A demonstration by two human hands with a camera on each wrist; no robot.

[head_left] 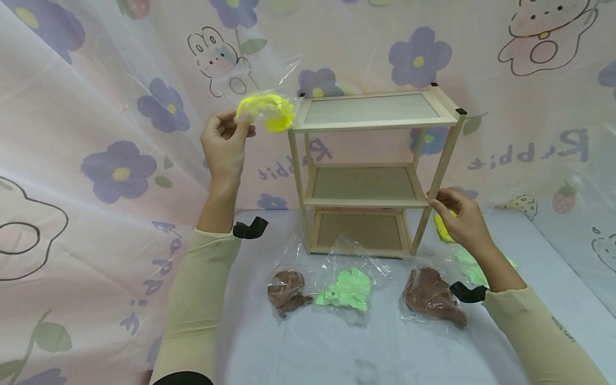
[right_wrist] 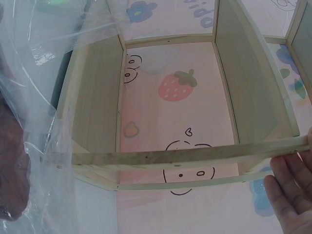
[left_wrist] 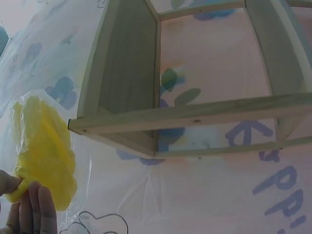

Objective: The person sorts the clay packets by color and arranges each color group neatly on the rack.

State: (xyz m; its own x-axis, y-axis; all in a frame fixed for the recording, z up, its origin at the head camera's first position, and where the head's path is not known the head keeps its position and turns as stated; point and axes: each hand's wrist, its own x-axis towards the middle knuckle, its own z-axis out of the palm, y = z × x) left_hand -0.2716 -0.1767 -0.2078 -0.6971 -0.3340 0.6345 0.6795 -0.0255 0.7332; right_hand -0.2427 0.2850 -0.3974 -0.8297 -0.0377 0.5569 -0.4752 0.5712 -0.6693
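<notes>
In the head view, my left hand (head_left: 226, 144) is raised at the upper left and pinches a clear plastic bag with a yellow soft lump (head_left: 278, 115) inside, beside the top corner of a three-tier wooden shelf (head_left: 375, 128). The left wrist view shows the bagged yellow lump (left_wrist: 46, 156) between thumb and fingers, close to the shelf's corner. My right hand (head_left: 459, 219) grips the shelf's right front post near the middle tier, its fingertips (right_wrist: 287, 170) against the wood in the right wrist view.
Before the shelf lie bagged lumps: a brown one (head_left: 287, 291), a green one (head_left: 348, 290) and another brown one (head_left: 430, 297). Behind my right hand are a yellow lump (head_left: 444, 227) and a green bag (head_left: 471, 267). A patterned curtain (head_left: 120, 160) hangs around the white table (head_left: 308, 353).
</notes>
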